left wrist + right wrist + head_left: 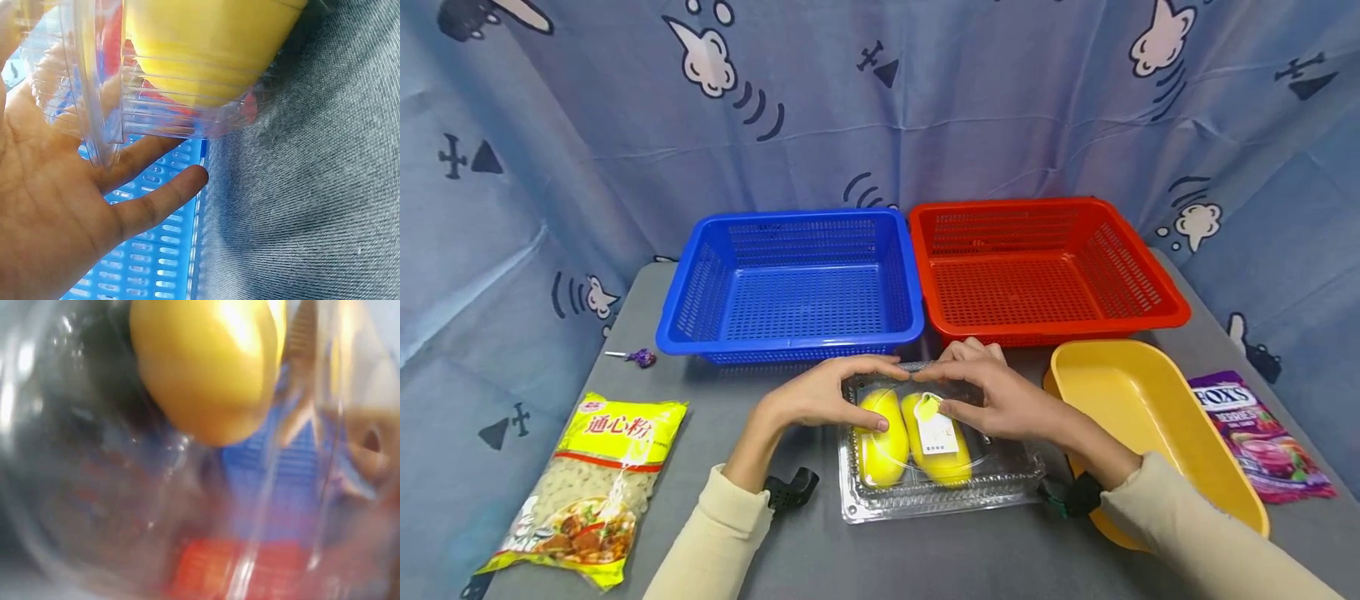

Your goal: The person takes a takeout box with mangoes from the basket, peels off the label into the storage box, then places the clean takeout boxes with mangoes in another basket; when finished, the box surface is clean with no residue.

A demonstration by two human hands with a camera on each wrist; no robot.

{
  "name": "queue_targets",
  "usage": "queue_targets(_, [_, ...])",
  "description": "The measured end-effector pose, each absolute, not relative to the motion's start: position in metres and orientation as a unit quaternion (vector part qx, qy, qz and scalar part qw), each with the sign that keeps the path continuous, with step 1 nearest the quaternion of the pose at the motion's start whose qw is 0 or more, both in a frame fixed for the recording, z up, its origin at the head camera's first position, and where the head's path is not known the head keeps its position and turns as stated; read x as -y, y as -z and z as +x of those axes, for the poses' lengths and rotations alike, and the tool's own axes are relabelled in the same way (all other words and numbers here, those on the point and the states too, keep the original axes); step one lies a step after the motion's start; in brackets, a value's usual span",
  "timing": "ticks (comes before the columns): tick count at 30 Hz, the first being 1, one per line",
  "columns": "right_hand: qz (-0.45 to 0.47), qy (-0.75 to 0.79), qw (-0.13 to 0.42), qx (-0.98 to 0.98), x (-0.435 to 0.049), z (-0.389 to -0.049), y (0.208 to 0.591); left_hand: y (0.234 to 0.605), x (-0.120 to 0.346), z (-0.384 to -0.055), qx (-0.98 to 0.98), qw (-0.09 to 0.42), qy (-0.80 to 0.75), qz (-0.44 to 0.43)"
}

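A clear plastic clamshell box [1000, 492] lies on the grey table in front of me. Two yellow mangoes [883, 450] show through its lid, one of them under a white tag [938, 435]. My left hand [827, 393] grips the box's far left part, thumb over the lid. From the left wrist, the fingers [156, 203] extend past the ribbed plastic wall. On the far right part, my right hand [996, 392] holds the box with its thumb across the top. The right wrist view is blurred, with one mango [206, 369] behind the plastic.
Behind the box stand a blue basket [790, 343] and a red basket [1060, 325], side by side. A yellow tub [1150, 417] and a FOX'S candy bag [1255, 437] lie to the right. On the left are a pasta bag [598, 492] and a lollipop [643, 358].
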State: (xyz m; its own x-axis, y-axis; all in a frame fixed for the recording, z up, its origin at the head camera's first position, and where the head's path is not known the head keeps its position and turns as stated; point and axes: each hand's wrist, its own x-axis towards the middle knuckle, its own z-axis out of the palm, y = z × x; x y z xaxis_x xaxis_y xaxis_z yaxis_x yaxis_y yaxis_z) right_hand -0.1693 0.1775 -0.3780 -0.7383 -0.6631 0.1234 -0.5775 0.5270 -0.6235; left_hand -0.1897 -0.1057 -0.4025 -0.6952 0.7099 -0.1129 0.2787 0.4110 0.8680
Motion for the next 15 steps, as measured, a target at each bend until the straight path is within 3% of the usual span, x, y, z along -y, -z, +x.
queue_targets(15, [-0.357,0.395,0.003,-0.847,-0.1717,-0.1703,0.3871,0.4054,0.1063,-0.1945,-0.808,0.243,-0.442,0.304])
